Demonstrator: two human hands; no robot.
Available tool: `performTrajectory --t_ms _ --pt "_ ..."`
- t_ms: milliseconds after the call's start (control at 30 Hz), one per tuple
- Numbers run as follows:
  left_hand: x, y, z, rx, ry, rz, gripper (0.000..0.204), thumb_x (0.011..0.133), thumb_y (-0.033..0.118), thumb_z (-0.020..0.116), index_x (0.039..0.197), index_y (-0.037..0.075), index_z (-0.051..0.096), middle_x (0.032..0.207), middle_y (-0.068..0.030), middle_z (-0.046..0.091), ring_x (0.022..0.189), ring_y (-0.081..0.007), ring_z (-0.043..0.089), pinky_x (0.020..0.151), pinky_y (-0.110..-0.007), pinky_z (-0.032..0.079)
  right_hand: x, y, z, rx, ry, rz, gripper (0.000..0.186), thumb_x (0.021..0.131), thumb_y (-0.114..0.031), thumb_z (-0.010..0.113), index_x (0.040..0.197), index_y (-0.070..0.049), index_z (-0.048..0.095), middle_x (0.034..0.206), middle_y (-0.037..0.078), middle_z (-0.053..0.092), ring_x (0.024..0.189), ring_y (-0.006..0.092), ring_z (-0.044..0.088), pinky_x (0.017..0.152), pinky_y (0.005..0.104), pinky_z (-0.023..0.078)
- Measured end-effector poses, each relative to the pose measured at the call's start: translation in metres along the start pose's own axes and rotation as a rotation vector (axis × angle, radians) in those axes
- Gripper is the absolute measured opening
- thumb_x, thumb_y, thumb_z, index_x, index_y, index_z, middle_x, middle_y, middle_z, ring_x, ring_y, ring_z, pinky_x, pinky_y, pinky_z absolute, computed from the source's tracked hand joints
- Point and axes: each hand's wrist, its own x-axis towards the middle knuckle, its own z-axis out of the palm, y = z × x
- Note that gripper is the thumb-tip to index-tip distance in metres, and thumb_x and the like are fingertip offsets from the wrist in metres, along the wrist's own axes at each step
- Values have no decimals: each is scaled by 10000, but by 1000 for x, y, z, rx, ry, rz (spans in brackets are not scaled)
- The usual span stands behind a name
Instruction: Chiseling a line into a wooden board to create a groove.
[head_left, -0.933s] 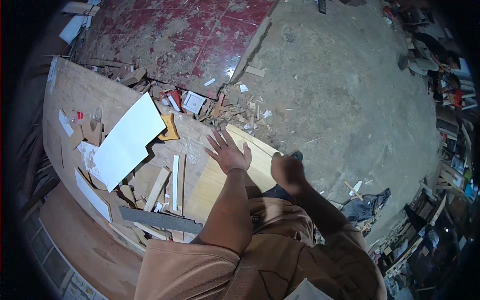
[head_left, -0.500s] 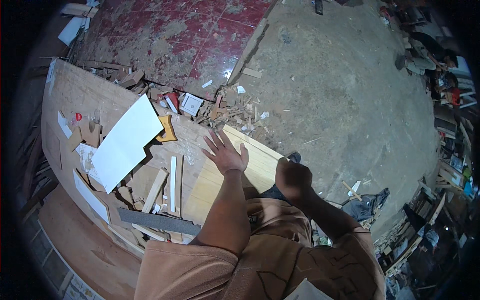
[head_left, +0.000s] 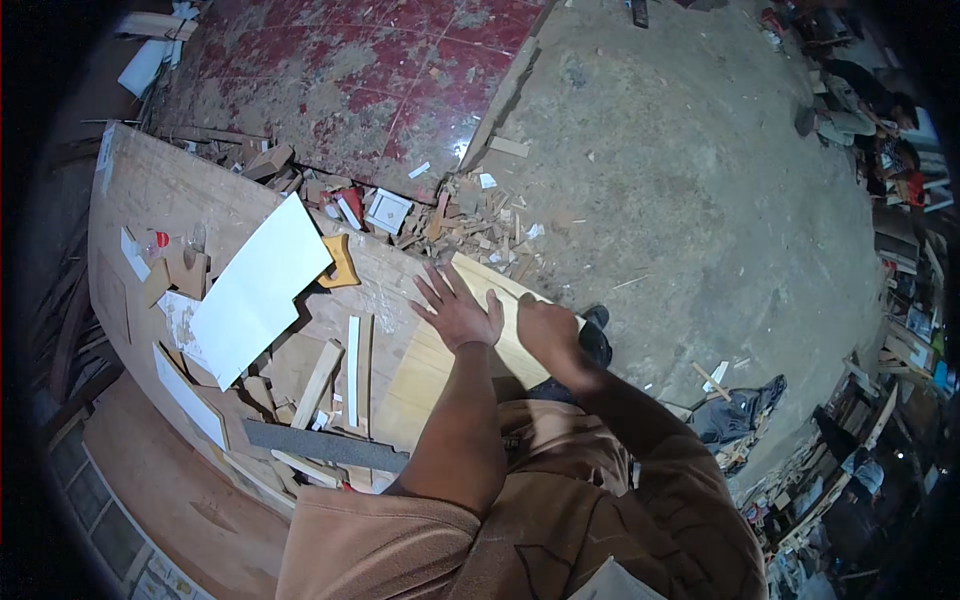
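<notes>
A pale wooden board (head_left: 412,378) lies across the near right corner of the worktable, in front of my body. My left hand (head_left: 466,316) rests flat on it, palm down with the fingers spread and the thumb out. Toward the board's right part, my right hand (head_left: 548,338) is closed in a fist over the surface. What its fingers grip is hidden. Left of my left hand, a handsaw's yellow handle (head_left: 342,262) sticks out from beside a white sheet with a notched edge (head_left: 258,285).
On the worktable (head_left: 230,200) lie wood strips (head_left: 317,381), a grey strip (head_left: 320,444) and small offcuts. Wood scraps (head_left: 470,225) pile along its far edge. Dark cloth (head_left: 745,408) lies on the concrete floor at right. Another person (head_left: 845,120) sits low at the far right.
My right fist has moved left and slightly away from me, from the board's right end to over the board, closer to my left hand. The left hand stays spread on the board.
</notes>
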Motion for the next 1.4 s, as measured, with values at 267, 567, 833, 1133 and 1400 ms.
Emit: performTrajectory --t_ms 267,567,833,1133,1400 --pt "-1 -5 0 -49 10 -8 964 806 452 586 1543 24 137 1599 -277 86 1470 -502 23 1130 -692 11 -40 -1 -73 -76 -202 30 164 869 -154 522 798 -49 626 706 172 683 648 340 704 556 428 562" --pt "-1 -4 -1 -52 6 -16 971 812 469 586 1544 16 139 1605 -259 85 1478 -481 12 1135 -686 -13 8 16 -11 -53 -66 -254 120 778 -126 584 833 -38 646 694 143 658 642 324 677 587 425 550" --pt "-1 -3 -7 -42 -93 -65 964 830 499 557 1556 37 122 1622 -221 60 1488 -453 12 1142 -680 -21 -24 7 -94 -46 -260 -289 182 835 -115 547 666 -51 573 697 191 639 658 356 671 538 423 519" --pt "-2 -5 -5 -56 -102 -56 975 834 506 555 1561 46 96 1623 -221 36 1484 -464 5 1134 -690 -19 6 17 -27 -246 29 -474 54 745 -140 636 723 -90 637 675 123 594 629 305 622 551 406 481" --pt "-1 -3 -6 -62 -75 -35 955 834 509 546 1553 33 138 1620 -228 47 1484 -465 -1 1133 -690 -22 -12 18 -58 3 28 -429 59 721 -131 623 748 -79 618 703 130 607 610 316 619 561 410 496"
